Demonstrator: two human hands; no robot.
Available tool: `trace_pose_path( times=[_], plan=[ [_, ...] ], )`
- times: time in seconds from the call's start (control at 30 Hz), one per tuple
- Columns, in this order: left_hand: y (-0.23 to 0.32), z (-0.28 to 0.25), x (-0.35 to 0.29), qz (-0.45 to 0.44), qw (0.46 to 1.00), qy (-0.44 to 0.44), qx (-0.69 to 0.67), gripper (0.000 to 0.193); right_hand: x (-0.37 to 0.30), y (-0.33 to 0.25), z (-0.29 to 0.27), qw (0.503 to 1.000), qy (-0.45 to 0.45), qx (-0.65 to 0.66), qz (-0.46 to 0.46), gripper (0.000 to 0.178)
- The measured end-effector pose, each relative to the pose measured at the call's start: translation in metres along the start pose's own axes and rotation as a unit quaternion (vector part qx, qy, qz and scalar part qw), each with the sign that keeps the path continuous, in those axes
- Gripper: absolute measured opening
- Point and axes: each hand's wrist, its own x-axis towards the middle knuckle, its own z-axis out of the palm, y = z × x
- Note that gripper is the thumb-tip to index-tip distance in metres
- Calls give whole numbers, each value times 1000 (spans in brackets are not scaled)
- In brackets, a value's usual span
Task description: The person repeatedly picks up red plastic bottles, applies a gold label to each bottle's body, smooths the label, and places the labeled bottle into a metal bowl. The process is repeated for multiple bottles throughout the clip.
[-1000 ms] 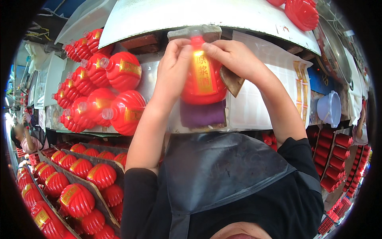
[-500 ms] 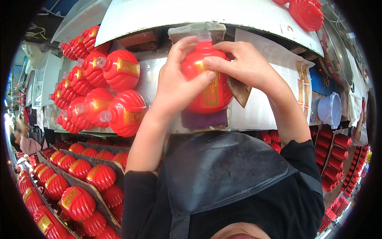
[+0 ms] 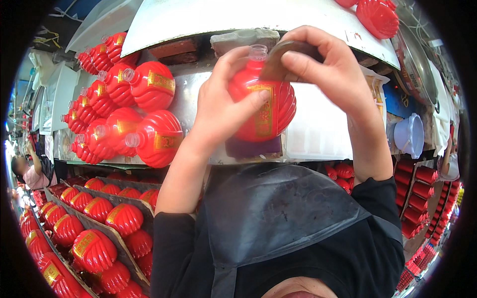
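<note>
A round red bottle (image 3: 285, 107) with a clear neck lies on its back on a purple pad (image 3: 253, 150), neck pointing away from me. My left hand (image 3: 221, 97) wraps around its left side, thumb on the gold label (image 3: 264, 121). In my right hand (image 3: 325, 62) is a flat brown scraper (image 3: 283, 59), pinched between thumb and fingers. Its tip is over the bottle's shoulder, just above the label; whether it touches cannot be told. A grey block (image 3: 243, 42) sits behind the bottle's neck.
Several labelled red bottles (image 3: 151, 87) lie at the left of the bench. A white translucent sheet (image 3: 318, 129) with gold label strips (image 3: 378, 94) lies to the right, near a pale bucket (image 3: 410, 136). Racks of red bottles (image 3: 97, 251) stand lower left. A person (image 3: 37, 171) is at far left.
My right hand has lifted off the label and moved up and right. The scraper, earlier sticking out beneath that hand, has swung up to the bottle's shoulder. My left hand stays on the bottle.
</note>
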Motion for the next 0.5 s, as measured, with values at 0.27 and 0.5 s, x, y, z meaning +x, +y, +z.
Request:
trace_pose_path(
  times=[0.27, 0.5],
  plan=[
    [1, 1, 2, -54, 987, 17, -150, 48, -3, -7, 19, 939, 73, -299, -157, 28],
    [1, 1, 5, -71, 981, 30, -180, 42, 11, -4, 21, 894, 91, -384, -213, 20]
  ],
)
